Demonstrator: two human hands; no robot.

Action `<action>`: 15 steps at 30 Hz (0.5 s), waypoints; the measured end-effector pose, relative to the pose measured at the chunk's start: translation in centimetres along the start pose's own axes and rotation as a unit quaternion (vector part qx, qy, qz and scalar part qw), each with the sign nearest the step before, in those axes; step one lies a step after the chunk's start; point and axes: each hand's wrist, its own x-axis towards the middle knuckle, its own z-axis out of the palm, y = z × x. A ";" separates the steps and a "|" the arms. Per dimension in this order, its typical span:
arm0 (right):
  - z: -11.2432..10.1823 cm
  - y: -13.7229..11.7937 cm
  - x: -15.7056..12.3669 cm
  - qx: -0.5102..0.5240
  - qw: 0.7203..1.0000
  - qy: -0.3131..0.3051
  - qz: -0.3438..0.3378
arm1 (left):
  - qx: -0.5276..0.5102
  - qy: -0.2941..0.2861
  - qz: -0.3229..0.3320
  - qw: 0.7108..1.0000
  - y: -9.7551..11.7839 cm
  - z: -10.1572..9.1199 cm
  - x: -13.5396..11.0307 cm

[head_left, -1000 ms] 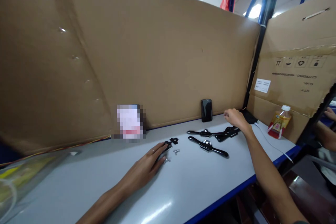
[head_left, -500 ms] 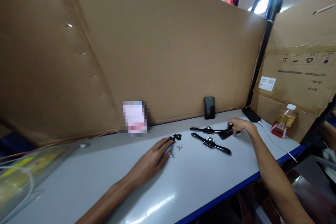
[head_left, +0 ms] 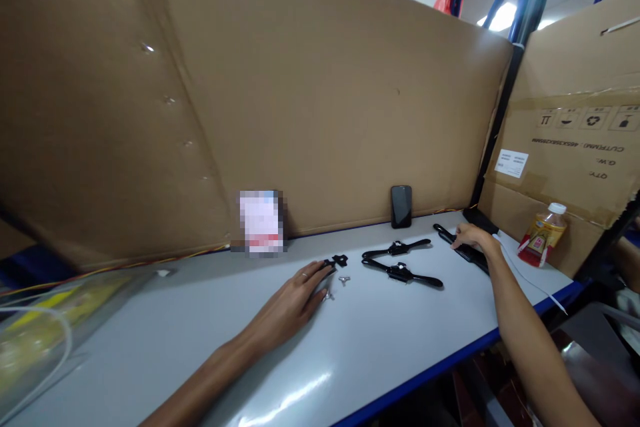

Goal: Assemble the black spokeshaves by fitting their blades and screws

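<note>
Black tool [head_left: 469, 253] beneath right hand [head_left: 474, 236], in its grip, well apart from unclenched left hand [head_left: 295, 295]

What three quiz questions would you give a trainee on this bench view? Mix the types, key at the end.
1. Multiple choice: what is the right hand on?
A) the drink bottle
B) a black-handled tool
C) a small silver part

2. True or false: the phone lies face down in the middle of the table.

3. Count: how many black spokeshaves lie between the left hand and the right hand?

Key:
1. B
2. False; it stands upright at the back, against the cardboard.
3. Two
</note>
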 end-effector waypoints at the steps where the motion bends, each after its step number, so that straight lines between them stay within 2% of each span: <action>1: 0.1 0.1 0.2 0.002 1.000 0.002 0.000 | 0.001 0.005 0.003 1.000 0.0 0.1 0.0; 7: 0.5 0.3 0.6 -0.015 0.999 0.026 -0.013 | 0.007 0.021 0.011 1.000 -0.5 0.5 -0.2; 15: 1.4 -1.2 0.9 -0.063 0.996 0.048 -0.046 | 0.004 0.026 -0.001 1.000 -0.4 0.2 0.0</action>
